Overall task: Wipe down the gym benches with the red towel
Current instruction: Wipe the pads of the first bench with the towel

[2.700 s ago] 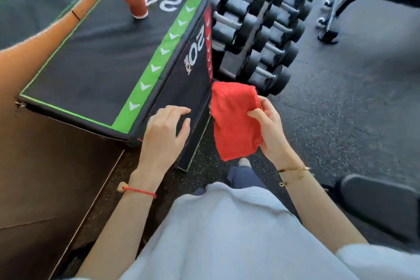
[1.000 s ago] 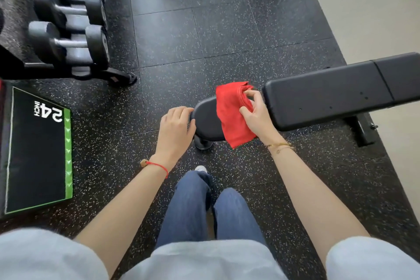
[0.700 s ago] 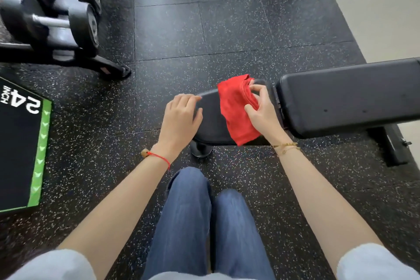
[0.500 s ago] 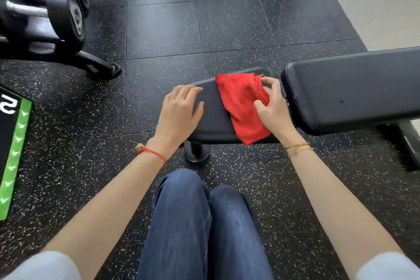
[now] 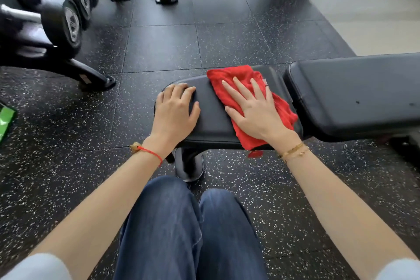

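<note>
towel: red towel (image 5: 254,100) lies flat on the seat pad (image 5: 211,111) of the bench, right end, next to the back pad (image 5: 354,93)
right hand (image 5: 254,109): fingers spread, palm pressing the towel down
left hand (image 5: 175,111): resting on the pad's left end, fingertips curl over the far edge I think
off left: dumbbells (image 5: 59,16) on a rack

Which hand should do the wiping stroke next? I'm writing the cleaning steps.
The right hand: it lies flat on the red towel, pressing it onto the seat pad. The left hand rests on the pad's rounded end, away from the towel, so it likely just steadies.
</note>
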### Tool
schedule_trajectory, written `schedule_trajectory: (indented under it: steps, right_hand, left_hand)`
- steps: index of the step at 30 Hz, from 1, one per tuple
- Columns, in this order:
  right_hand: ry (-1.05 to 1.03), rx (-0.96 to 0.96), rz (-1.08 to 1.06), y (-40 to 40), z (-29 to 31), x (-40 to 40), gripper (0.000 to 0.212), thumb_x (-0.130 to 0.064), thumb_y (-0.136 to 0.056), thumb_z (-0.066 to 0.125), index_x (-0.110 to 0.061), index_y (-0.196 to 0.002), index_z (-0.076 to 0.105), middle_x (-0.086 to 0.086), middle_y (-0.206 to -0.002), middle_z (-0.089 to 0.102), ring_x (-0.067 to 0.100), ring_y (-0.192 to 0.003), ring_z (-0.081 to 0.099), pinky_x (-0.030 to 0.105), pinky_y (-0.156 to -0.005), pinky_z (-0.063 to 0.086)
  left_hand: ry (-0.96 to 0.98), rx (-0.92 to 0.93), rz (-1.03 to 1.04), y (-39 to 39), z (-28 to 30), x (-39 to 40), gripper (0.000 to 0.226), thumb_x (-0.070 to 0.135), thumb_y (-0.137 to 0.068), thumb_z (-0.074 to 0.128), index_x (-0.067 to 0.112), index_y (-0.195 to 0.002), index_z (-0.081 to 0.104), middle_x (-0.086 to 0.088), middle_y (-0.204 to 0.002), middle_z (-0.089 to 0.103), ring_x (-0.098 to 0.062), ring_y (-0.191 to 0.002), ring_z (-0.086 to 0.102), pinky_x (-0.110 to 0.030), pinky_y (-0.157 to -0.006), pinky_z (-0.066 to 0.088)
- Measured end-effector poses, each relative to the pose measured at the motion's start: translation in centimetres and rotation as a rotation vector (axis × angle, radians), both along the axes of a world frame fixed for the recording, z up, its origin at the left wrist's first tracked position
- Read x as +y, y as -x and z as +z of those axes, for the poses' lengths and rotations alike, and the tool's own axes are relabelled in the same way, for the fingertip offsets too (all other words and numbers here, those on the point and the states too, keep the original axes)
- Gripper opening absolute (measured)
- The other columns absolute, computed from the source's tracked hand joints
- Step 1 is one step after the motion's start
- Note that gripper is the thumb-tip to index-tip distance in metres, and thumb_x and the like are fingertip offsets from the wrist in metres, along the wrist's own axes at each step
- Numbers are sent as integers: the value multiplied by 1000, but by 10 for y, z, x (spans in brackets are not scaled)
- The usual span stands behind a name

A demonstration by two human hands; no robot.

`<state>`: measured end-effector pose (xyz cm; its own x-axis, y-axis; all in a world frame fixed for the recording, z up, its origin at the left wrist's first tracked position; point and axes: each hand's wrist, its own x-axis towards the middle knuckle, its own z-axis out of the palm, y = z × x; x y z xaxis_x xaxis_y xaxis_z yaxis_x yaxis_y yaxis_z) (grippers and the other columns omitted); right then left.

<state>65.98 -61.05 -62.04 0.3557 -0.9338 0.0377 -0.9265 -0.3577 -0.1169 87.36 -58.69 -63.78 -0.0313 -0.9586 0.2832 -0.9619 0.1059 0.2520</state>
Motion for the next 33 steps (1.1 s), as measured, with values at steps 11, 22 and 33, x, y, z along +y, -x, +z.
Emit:
schedule_trajectory:
  steps: [11, 22, 33]
  right_hand:
    - [-57, -27, -183, 4, 1, -45, 56, -46, -100, 31, -45, -152, 9, -2, -164, 7, 33, -150, 1, 54, -119, -6]
    - [-18, -97, -180, 49, -9, -22, 54, -42, -100, 35, -48, -150, 16, -6, -163, 14, 28, -150, 6, 48, -121, 0]
    - [70, -57, 54, 8, -11, 1, 55, -42, -98, 38, -45, -150, 19, -5, -161, 19, 29, -149, 11, 48, -121, 1]
  left_hand:
    - [78, 37, 23, 2, -7, 4, 41, 28, -93, 45, 17, -130, 57, -3, -136, 54, -27, -129, 45, -42, -109, 30]
    - [110, 75, 22, 2, -11, 2, 41, 25, -91, 48, 17, -130, 58, -2, -135, 55, -25, -129, 45, -42, -111, 29]
    - [140, 100, 48, 2, -13, -1, 39, 24, -89, 50, 20, -126, 61, 2, -132, 58, -24, -126, 47, -42, -109, 32]
